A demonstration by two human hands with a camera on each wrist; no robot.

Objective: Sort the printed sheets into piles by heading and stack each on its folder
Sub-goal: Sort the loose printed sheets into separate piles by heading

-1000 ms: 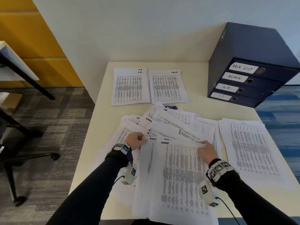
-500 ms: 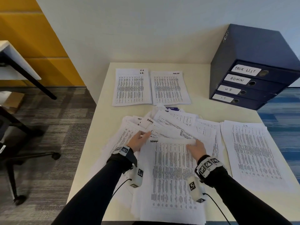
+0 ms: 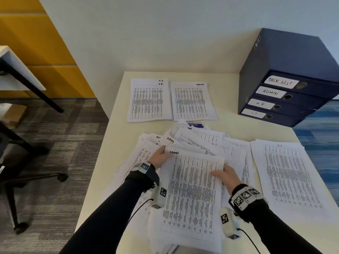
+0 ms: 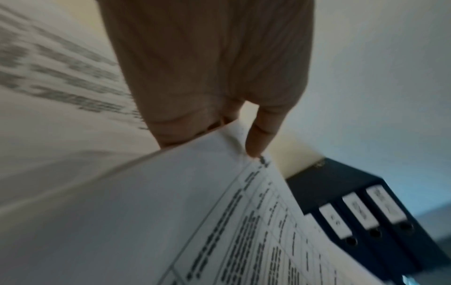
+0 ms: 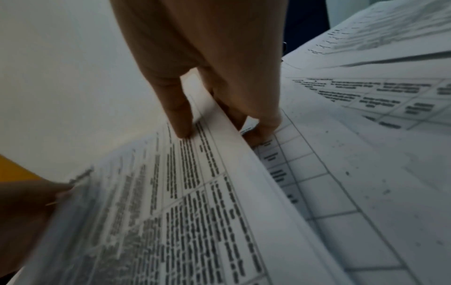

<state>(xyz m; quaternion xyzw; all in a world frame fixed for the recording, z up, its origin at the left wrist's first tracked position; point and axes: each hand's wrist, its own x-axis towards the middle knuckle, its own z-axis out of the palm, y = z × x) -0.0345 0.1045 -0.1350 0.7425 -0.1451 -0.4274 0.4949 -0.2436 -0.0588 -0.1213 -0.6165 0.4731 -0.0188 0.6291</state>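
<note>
On the cream table, head view: left hand pinches the top-left corner of an ADMIN sheet stack, right hand grips its right edge, thumb on top, fingers under. The stack sits over a loose heap of sheets at centre. HR pile and TASK LIST pile lie side by side at the far edge, IT pile to the right. Blue folders labelled TASK LIST, ADMIN, HR, I.T stacked at far right.

Left wrist view: left hand, fingers pressed together, pinching the stack's corner; folders beyond, blurred.

Right wrist view: right hand, thumb pressing on the stack, fingers curled below its edge; left hand at the far corner.
</note>
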